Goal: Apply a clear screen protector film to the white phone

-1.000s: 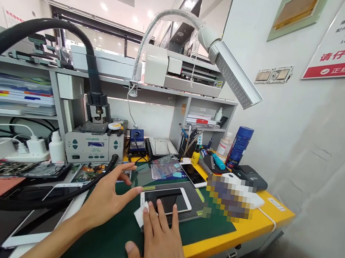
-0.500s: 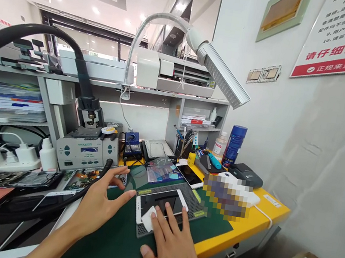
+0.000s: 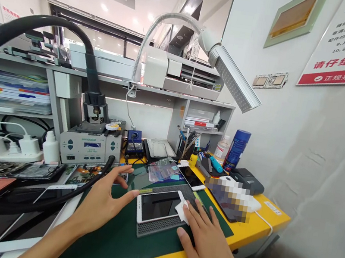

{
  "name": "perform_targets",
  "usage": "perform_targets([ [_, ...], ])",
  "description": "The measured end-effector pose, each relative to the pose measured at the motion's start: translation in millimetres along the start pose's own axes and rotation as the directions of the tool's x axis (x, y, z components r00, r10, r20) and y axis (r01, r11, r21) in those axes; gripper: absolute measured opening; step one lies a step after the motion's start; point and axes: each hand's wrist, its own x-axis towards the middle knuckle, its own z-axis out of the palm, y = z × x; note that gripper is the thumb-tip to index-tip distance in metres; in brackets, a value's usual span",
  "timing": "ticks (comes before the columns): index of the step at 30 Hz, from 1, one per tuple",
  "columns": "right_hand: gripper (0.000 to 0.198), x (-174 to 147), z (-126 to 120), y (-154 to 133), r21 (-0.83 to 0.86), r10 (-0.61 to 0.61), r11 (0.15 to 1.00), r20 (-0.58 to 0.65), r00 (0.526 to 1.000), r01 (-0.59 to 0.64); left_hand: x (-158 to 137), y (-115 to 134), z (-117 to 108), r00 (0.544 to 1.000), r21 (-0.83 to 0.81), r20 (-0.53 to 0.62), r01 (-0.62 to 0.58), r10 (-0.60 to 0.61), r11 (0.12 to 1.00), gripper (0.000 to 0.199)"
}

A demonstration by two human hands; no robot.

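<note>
A white smartphone [image 3: 160, 208] with a dark screen lies face up on a grey perforated pad [image 3: 160, 228], which rests on a green work mat [image 3: 102, 244]. My right hand [image 3: 204, 238] is at the phone's right end, its fingertips pressing a small white wipe [image 3: 183, 211] against that edge. My left hand [image 3: 105, 199] hovers on the other side, fingers spread and holding nothing. Its thumb tip is beside the phone's upper left corner; whether it touches, I cannot tell.
Behind the mat stand a grey rework station [image 3: 91, 146] and a blue soldering station [image 3: 134, 145]. A black hose [image 3: 57, 211] crosses the left side. Other phones [image 3: 192, 178] lie around, with a yellow bottle [image 3: 193, 157] and a blue spray can [image 3: 237, 150] at the back right.
My right hand has slid the white wipe from the phone's left end across the screen to its right end. My left hand has kept its pose; the view has shifted slightly.
</note>
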Motion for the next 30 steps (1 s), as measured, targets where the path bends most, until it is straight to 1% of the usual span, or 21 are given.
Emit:
perform_targets([
  [3,0.067,9,-1,3,0.017,0.004,1.000,0.025,1.000,-0.004,0,0,1,1.000,0.001,0.007,0.000,0.000,1.000,0.059],
  [9,0.074,32,-3,6,0.043,-0.013,0.999,0.062,0.998,0.011,0,-1,2,1.000,0.004,-0.015,-0.026,0.026,1.000,0.057],
  [14,0.078,46,-5,3,0.029,-0.026,0.999,0.072,0.997,0.024,-1,0,1,1.000,-0.003,-0.017,-0.022,0.022,1.000,0.057],
  [19,0.080,52,-2,-3,0.011,-0.031,0.999,0.073,0.997,0.030,0,1,1,0.998,-0.006,-0.043,-0.038,0.038,0.999,0.056],
  [22,0.079,54,-4,-15,0.038,-0.067,0.997,0.106,0.992,0.064,0,2,2,0.998,-0.020,-0.044,-0.043,0.043,0.999,0.056],
  [26,0.082,58,-8,-45,0.107,-0.150,0.985,0.149,0.977,0.135,0,3,2,0.998,-0.036,-0.042,-0.041,0.039,0.999,0.055],
  [30,0.077,65,-5,-70,0.205,-0.260,0.952,0.142,0.955,0.229,0,2,2,0.999,-0.046,-0.029,-0.044,0.043,0.998,0.053],
])
